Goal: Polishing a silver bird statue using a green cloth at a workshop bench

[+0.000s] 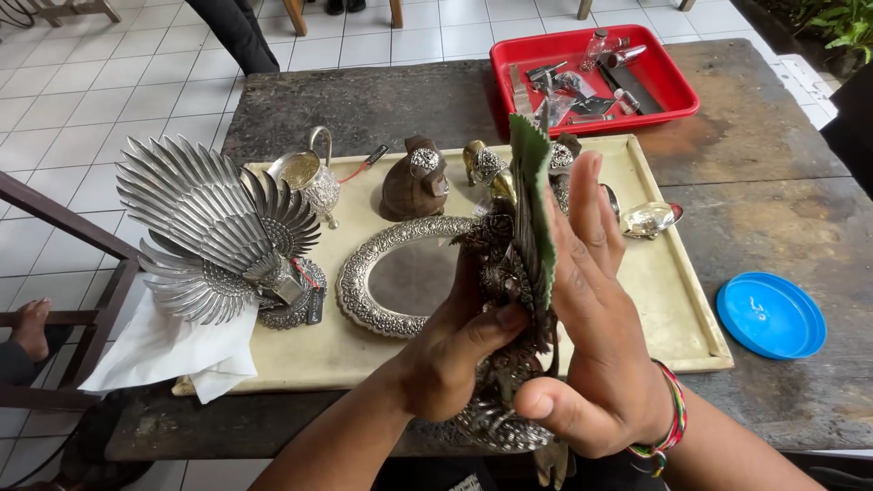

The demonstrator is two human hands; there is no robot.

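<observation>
Left hand (455, 350) grips silver figurine (505, 273) — right hand (591, 345), open, presses green cloth (532, 195).

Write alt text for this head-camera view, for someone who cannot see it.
Two hands, left hand and right hand, hold an ornate silver figurine with a green cloth pressed on it, above a cream tray of silverware.

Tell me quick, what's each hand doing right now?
Left hand: closed around the dark ornate metal figure.
Right hand: open, pressing a green cloth flat against that figure.
</observation>
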